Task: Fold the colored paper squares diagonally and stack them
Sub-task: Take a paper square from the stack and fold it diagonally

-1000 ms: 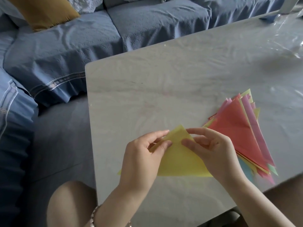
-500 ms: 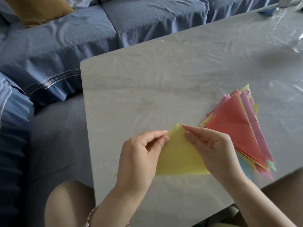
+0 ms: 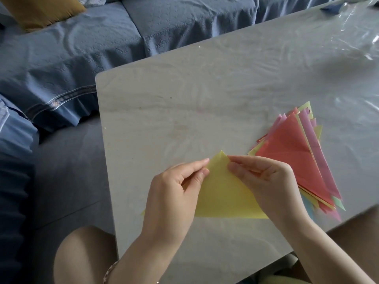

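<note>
I see left hand (image 3: 174,193) & right hand (image 3: 266,181) pinching yellow folded paper triangle (image 3: 223,197), not yet on multicoloured paper stack (image 3: 291,152) beside.

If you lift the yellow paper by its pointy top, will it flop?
Probably a little. The yellow paper looks thin and slightly see-through, so it should bend easily, though its fold may stiffen it. It seems very light: the left hand and right hand hold it by fingertips alone.
</note>
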### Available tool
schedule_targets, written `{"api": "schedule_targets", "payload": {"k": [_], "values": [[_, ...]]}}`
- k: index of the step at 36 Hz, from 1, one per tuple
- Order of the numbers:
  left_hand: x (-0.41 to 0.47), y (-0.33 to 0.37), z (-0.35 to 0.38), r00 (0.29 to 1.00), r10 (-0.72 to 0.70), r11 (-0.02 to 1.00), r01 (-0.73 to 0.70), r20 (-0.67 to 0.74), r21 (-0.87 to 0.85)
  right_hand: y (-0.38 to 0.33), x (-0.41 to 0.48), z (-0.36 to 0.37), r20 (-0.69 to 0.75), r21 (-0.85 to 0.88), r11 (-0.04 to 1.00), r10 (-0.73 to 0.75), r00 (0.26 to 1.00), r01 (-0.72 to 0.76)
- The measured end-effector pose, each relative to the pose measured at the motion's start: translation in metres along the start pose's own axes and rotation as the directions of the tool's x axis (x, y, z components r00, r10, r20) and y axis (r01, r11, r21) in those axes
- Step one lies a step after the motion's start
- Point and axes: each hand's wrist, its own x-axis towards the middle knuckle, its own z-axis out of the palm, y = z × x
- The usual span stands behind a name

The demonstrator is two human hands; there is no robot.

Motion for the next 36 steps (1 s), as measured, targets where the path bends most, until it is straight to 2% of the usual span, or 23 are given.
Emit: {"api": "schedule_targets", "payload": {"k": [15, 24, 26, 29, 33, 36], "values": [[-0.001, -0.001, 0.001, 1.000, -0.028, 0.999, 0.028, 0.003, -0.026, -0.002, -0.001, -0.002, 0.023, -0.057, 0.998, -0.004, 1.000, 0.005], [0.001, -0.002, 0.002, 0.994, -0.102, 0.994, 0.103, 0.029, -0.028, 0.002, 0.002, -0.003, 0.070, -0.130, 0.991, -0.011, 0.998, 0.020], [0.005, -0.002, 0.002, 0.992, -0.114, 0.993, 0.116, 0.054, -0.027, 0.003, 0.004, -0.004, 0.119, -0.182, 0.981, -0.040, 0.992, 0.061], [0.014, 0.000, 0.000, 0.983, -0.132, 0.991, 0.135, 0.132, -0.014, 0.002, 0.009, -0.008, 0.278, -0.301, 0.940, -0.073, 0.958, 0.159], [0.021, 0.002, -0.005, 0.953, -0.154, 0.986, 0.164, 0.262, -0.014, 0.000, 0.023, -0.013, 0.429, -0.463, 0.839, -0.069, 0.901, 0.285], [0.024, 0.000, -0.007, 0.941, -0.175, 0.981, 0.193, 0.289, -0.033, -0.002, 0.035, -0.013, 0.498, -0.510, 0.765, -0.111, 0.860, 0.394]]}}
